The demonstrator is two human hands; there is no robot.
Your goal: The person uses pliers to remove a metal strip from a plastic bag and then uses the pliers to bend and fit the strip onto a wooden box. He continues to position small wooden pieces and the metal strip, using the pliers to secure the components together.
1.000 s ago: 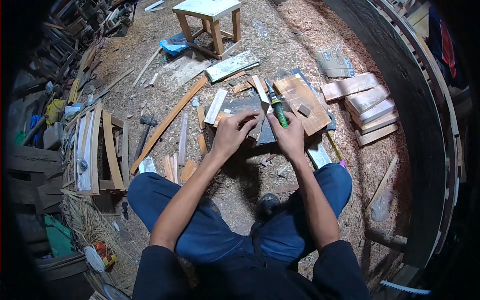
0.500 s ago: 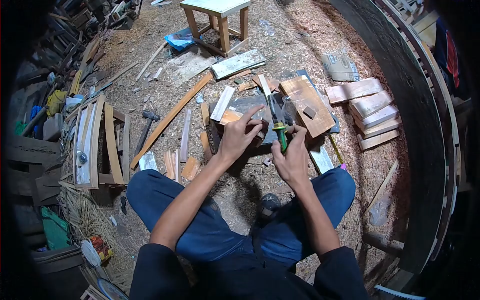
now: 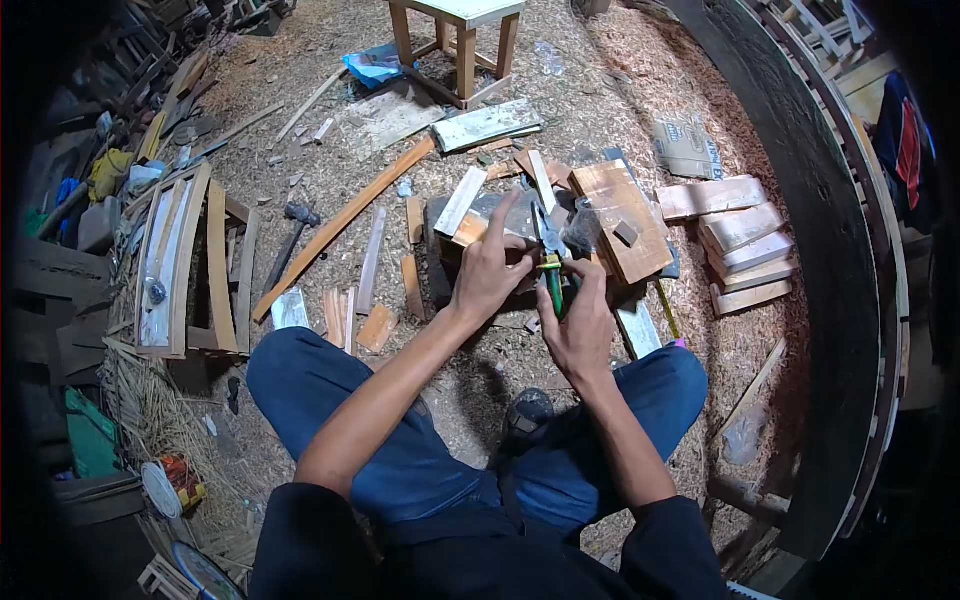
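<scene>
Green-and-yellow-handled pliers point(image 3: 552, 262) are in my right hand point(image 3: 582, 325), with the fingers around the handles and the metal jaws pointing away from me. The handles are spread a little apart. My left hand point(image 3: 488, 272) is just left of the pliers, its index finger stretched forward and its thumb close to the tool; whether anything small is between its fingers cannot be made out. Beneath and beyond both hands lies a dark work block point(image 3: 436, 235) with wood pieces on it. A wide brown board point(image 3: 625, 215) carries a small dark block point(image 3: 626, 233) to the right.
A hammer point(image 3: 292, 240) and a long wood strip point(image 3: 350, 225) lie to the left, near a wooden frame point(image 3: 190, 265). Stacked boards point(image 3: 745, 240) are at the right. A white-topped stool point(image 3: 455, 8) stands ahead. A long dark beam point(image 3: 800, 150) runs along the right side.
The pliers' handles are spread wider and the jaws show more clearly. My left hand has turned slightly, its index finger pointing more forward. The view has shifted a little.
</scene>
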